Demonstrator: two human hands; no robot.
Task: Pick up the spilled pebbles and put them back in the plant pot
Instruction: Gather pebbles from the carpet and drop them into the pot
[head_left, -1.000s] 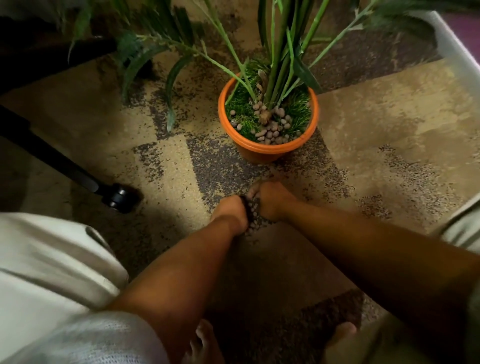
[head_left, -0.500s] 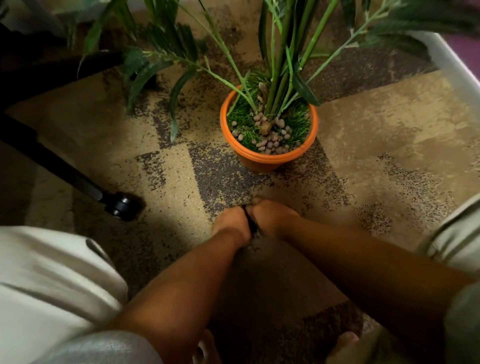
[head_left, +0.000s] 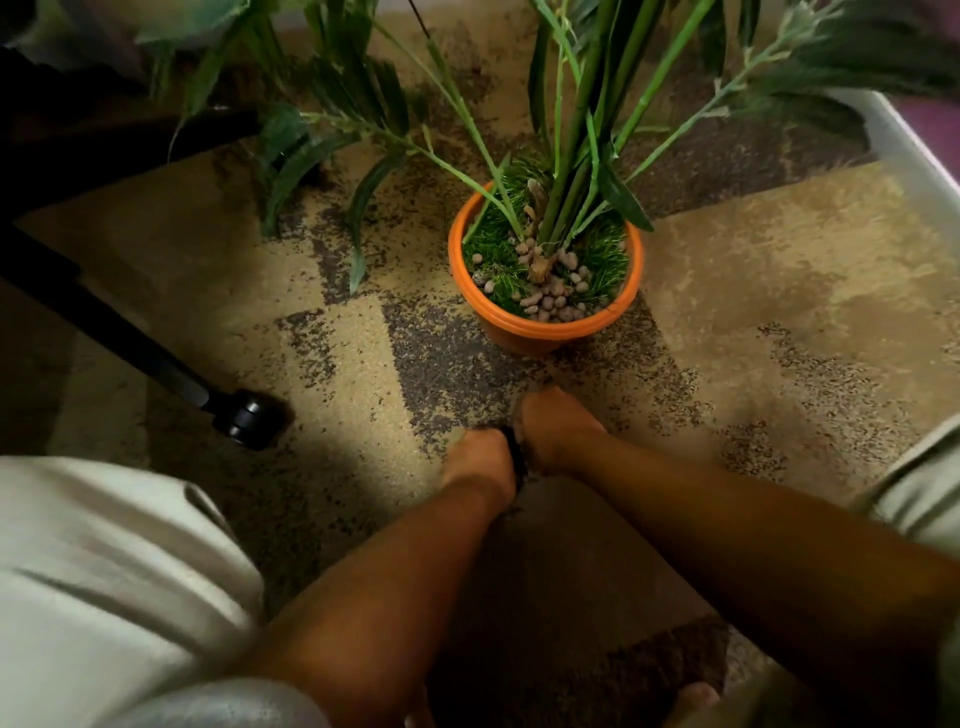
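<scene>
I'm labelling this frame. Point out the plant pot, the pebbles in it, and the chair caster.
plant pot (head_left: 540, 328): head view, front orange rim.
pebbles (head_left: 553, 301): head view, cluster's middle.
chair caster (head_left: 253, 418): head view, black wheel.

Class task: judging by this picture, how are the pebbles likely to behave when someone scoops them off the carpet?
The pebbles look small, rounded and loose, so they probably roll and slip out of a scoop. That may be why the left hand and right hand are pressed together on the carpet. Each is probably light, and many already lie in the pot.
</scene>
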